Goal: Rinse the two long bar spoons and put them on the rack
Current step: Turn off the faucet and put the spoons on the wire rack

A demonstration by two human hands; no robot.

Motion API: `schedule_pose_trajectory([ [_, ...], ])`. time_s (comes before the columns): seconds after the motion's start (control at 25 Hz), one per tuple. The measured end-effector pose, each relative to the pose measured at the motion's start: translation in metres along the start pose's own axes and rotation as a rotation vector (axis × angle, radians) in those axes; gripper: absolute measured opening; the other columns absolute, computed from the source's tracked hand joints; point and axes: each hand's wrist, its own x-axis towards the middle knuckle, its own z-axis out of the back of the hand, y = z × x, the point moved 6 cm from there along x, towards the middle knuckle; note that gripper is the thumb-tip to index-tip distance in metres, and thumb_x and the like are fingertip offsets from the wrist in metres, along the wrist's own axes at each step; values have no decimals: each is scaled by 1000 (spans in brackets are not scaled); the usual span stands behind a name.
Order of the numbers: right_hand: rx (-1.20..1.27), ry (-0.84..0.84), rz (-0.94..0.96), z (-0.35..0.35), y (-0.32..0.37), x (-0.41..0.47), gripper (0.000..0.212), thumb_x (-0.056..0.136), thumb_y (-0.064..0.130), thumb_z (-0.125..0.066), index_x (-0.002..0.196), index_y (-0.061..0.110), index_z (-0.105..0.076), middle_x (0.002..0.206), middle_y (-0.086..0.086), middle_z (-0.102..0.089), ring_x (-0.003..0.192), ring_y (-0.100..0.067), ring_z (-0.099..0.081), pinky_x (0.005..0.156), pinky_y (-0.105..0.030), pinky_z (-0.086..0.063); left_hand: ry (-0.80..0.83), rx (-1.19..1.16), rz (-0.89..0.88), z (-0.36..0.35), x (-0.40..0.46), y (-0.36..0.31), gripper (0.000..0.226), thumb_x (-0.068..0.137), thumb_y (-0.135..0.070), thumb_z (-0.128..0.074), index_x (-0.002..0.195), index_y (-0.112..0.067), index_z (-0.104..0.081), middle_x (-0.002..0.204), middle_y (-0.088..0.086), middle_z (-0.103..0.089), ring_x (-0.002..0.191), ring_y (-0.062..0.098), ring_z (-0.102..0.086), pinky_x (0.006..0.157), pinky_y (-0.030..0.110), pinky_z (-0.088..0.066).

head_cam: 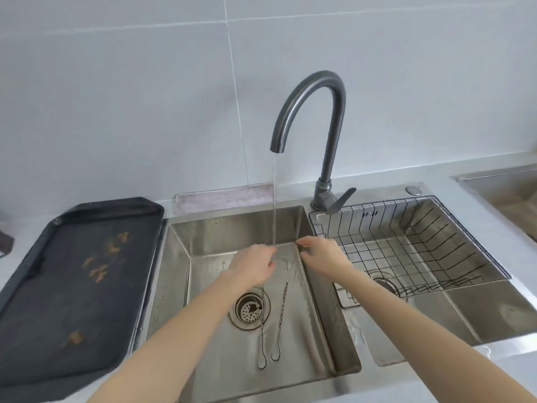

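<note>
Two long twisted bar spoons are in the left sink basin [180,266]. One bar spoon [281,315] lies on the bottom, its teardrop end toward me. The other bar spoon [262,330] runs from under my left hand [254,266] down past the drain; my left hand grips its upper end beside the running water [274,199]. My right hand [321,254] hovers over the divider between the basins, fingers apart and holding nothing. The black wire rack [470,242] sits in the right basin with nothing on it.
A dark gooseneck faucet [328,135] stands behind the divider, its lever [343,199] toward the rack. A black tray [81,271] with brown stains rests on the counter at left. A pink cloth [223,197] lies behind the sink. A drain strainer [249,309] is in the left basin.
</note>
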Motion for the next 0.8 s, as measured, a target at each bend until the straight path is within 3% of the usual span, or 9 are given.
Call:
schedule_pose_trajectory([
  [0.2,45,-88,6,32,-12,-15,40,86,11,-46,126,16,-54,128,-10,-61,115,-29,-57,100,-41,-46,-34,-36,-89,29,2,-35,43,94,-18,-39,138,-14,-37,141,10,-47,127,27,-46,103,41,-43],
  [0.32,60,-134,1,57,-22,-19,40,87,13,-45,127,17,-53,128,-12,-60,78,-20,-63,84,-35,-51,-68,-42,-127,52,5,-56,45,95,-18,-39,140,-14,-32,141,11,-46,126,27,-47,102,39,-42],
  [0.36,62,-152,5,65,-25,-19,39,88,14,-45,127,17,-52,128,-12,-59,79,-20,-63,85,-35,-50,-82,-45,-131,59,7,-63,45,95,-18,-39,140,-13,-32,139,12,-48,123,28,-49,99,38,-43],
  [0.48,58,-190,7,89,-35,-20,36,90,18,-45,125,13,-54,129,-12,-59,116,-28,-56,101,-40,-44,-123,-70,-135,76,20,-80,46,95,-19,-40,140,-11,-31,139,13,-48,124,28,-48,101,38,-41],
  [0.8,124,-259,13,123,-69,5,32,88,15,-49,119,13,-58,123,-8,-64,116,-25,-56,101,-40,-45,-171,-175,-70,90,65,-106,45,94,-19,-43,137,-7,-34,137,16,-49,125,30,-46,104,40,-39],
])
